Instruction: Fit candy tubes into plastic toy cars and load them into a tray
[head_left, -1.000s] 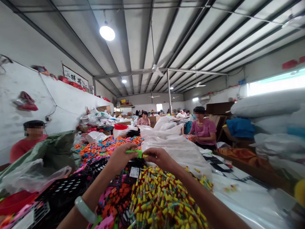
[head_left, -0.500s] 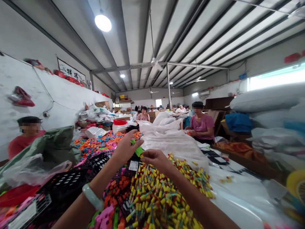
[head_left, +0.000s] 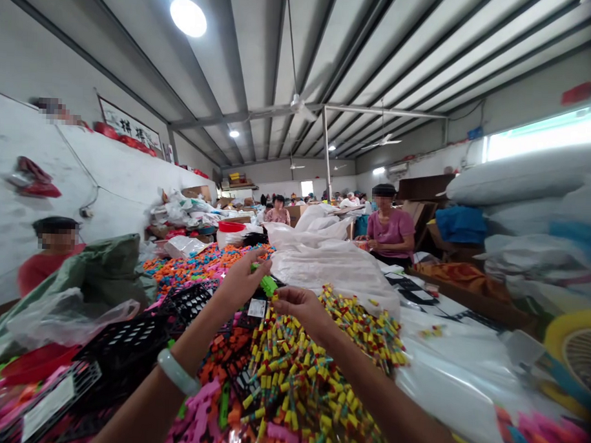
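My left hand (head_left: 242, 274), with a pale bangle (head_left: 178, 372) on its wrist, is closed on a bright green plastic piece (head_left: 268, 285). My right hand (head_left: 299, 307) pinches beside the lower end of that piece; a small yellow bit (head_left: 275, 297) shows at its fingertips, most of it hidden. Below both hands spreads a heap of small yellow-capped tubes (head_left: 314, 384) with red and teal parts. Orange plastic pieces (head_left: 227, 351) and pink pieces (head_left: 204, 406) lie to the left of the heap.
Black plastic baskets (head_left: 121, 344) stand on the left, near a green sack (head_left: 107, 273). Ahead are orange and blue small parts (head_left: 192, 266) and a white plastic sheet (head_left: 323, 268). A yellow fan (head_left: 572, 354) is at right. Co-workers sit around, one in a pink shirt (head_left: 392, 231).
The view has tilted slightly. Both hands stay close together at the green piece, and the yellow bit in my right fingertips remains against its lower end.
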{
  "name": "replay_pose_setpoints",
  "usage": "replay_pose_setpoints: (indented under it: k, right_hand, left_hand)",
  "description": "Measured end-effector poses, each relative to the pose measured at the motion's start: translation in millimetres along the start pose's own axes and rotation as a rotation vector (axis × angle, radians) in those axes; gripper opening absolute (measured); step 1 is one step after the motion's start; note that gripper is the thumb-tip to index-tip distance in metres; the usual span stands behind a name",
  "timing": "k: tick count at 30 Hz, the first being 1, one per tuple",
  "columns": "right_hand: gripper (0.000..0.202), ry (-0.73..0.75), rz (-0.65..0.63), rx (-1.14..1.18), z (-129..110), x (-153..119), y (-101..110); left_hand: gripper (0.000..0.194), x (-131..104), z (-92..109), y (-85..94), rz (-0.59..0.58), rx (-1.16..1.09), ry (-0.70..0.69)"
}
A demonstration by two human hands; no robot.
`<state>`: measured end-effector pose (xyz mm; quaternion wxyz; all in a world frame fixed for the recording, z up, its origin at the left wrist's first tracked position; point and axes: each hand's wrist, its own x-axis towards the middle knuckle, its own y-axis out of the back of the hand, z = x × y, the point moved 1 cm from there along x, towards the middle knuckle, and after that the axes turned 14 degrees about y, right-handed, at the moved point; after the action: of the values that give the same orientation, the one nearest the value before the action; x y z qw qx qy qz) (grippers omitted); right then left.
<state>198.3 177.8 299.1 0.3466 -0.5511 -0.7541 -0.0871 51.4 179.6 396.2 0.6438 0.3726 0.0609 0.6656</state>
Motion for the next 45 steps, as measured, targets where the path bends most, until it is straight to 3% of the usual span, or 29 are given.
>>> replay_pose_setpoints:
  k: [4,8,17,30,34,37,41,45]
  right_hand:
    - [0.040,-0.004,0.001,-0.008,-2.6,2.6,2.2]
    - [0.041,-0.022,0.009,0.010,-4.0,7.4,-0.1]
    - [0.042,-0.008,-0.024,-0.002,-2.7,12.2,-9.7]
    - [0.052,-0.044,-0.024,-0.002,14.9,-11.1,6.8]
    - [0.053,-0.037,-0.026,-0.066,14.8,-38.2,16.0]
    - [0.050,-0.072,-0.007,-0.100,15.1,-71.0,25.8]
    - [0.041,-0.142,0.069,-0.163,25.0,-131.0,42.6]
    - [0.031,-0.245,0.118,-0.286,41.8,-210.7,53.4]
  left_hand:
    - [0.049,-6.3,-1.9,0.8,-0.017,-0.131,0.099]
    - [0.054,-7.6,-5.5,4.2,-0.061,-0.256,0.170]
    - [0.065,-5.3,-5.0,16.8,0.006,-0.150,0.111]
    - [0.081,-19.4,-25.7,-5.3,-0.124,-0.256,0.129]
    - [0.068,-39.0,-34.3,-22.8,-0.117,-0.206,0.141]
    - [0.067,-66.0,-46.9,-40.4,-0.155,-0.197,0.223]
    - [0.059,-118.8,-74.6,-71.4,-0.259,-0.113,0.320]
    - [0.051,-188.1,-111.5,-113.1,-0.366,-0.073,0.396]
